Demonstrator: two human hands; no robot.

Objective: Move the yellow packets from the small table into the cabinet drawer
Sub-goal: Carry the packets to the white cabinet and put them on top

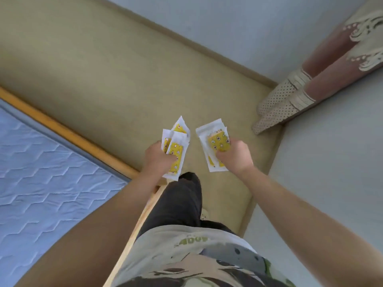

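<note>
A tan floor (103, 59) fills the middle of the frame, edged by a darker skirting strip (186, 40) below the pale walls. At the left a bed's wooden frame (62, 129) stands on it and holds a blue quilted mattress (41, 172). At the right, the dotted hem of a curtain (275, 106) rests on the floor in the corner. A light perforated shoe (204, 214) stands on the floor at lower centre.

Glossy plastic yellow packets (175, 141); quilted cloth mattress (41, 172); smooth wooden bed frame (68, 131); matt floor (103, 69)
</note>
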